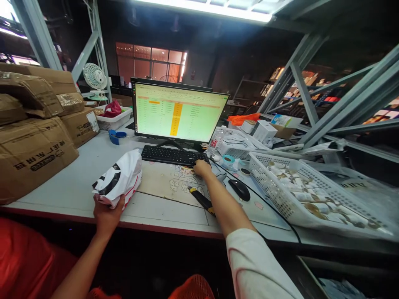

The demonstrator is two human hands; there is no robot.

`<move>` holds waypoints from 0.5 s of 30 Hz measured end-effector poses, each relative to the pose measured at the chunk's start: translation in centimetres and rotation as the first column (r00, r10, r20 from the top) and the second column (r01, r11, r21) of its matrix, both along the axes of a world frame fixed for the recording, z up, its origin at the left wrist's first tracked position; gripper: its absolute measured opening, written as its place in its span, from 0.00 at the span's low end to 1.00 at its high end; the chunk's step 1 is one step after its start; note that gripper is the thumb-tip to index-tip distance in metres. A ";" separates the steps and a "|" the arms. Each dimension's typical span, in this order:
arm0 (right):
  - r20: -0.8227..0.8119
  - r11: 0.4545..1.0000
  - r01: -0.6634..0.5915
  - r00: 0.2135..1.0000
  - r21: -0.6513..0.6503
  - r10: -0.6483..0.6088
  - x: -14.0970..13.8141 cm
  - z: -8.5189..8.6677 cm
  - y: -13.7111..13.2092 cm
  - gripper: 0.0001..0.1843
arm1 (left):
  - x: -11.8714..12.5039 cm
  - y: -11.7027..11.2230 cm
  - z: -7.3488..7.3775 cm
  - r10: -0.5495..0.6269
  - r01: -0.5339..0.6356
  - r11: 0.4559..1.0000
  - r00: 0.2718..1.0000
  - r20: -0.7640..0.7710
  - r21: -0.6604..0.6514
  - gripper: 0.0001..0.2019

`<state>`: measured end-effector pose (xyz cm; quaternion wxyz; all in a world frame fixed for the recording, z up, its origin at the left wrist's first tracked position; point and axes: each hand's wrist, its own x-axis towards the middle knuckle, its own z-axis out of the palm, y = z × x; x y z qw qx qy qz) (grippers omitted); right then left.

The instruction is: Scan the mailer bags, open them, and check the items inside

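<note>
A white plastic parcel bag (120, 176) with black tape and red markings is held up in my left hand (109, 214), whose fingers are closed round its lower end. My right hand (202, 168) reaches to the right end of the black keyboard (168, 155); its fingers bend down over the keys, with the tips partly hidden, and no object shows in it. Behind the keyboard stands a lit monitor (179, 114) displaying a spreadsheet with an orange column. Beneath my right forearm lies a yellow-and-black utility knife (201, 198) on the printed desk mat (162, 182).
Cardboard boxes (34, 153) are stacked at the left. A blue tape dispenser (116, 136) and a small fan (95, 77) stand behind. To the right are a black mouse (239, 189), its cable, tape rolls (228, 160) and a white basket (271, 189) of small rolls.
</note>
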<state>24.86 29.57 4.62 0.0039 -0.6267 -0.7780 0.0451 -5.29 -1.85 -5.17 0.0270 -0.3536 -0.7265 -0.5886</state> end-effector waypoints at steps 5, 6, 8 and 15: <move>0.026 0.999 -0.035 0.999 -0.035 0.036 -1.1 0.9 0.2 0.34 | 0.5 0.1 0.5 0.072 -0.069 0.997 0.995 -0.063 0.045 0.31; 0.031 0.998 -0.039 0.999 -0.044 0.040 -1.3 1.3 0.0 0.35 | 0.5 0.0 0.6 0.067 -0.064 0.997 0.996 -0.066 0.054 0.31; 0.034 0.996 -0.067 0.997 -0.054 0.069 -1.7 2.2 -0.9 0.34 | 0.3 -0.2 0.7 0.064 -0.060 0.995 0.996 -0.056 0.080 0.33; 0.048 0.950 -0.293 0.953 -0.111 0.299 2.9 0.0 -12.5 0.36 | -2.7 0.7 1.7 -0.128 0.114 0.992 0.931 0.342 0.060 0.36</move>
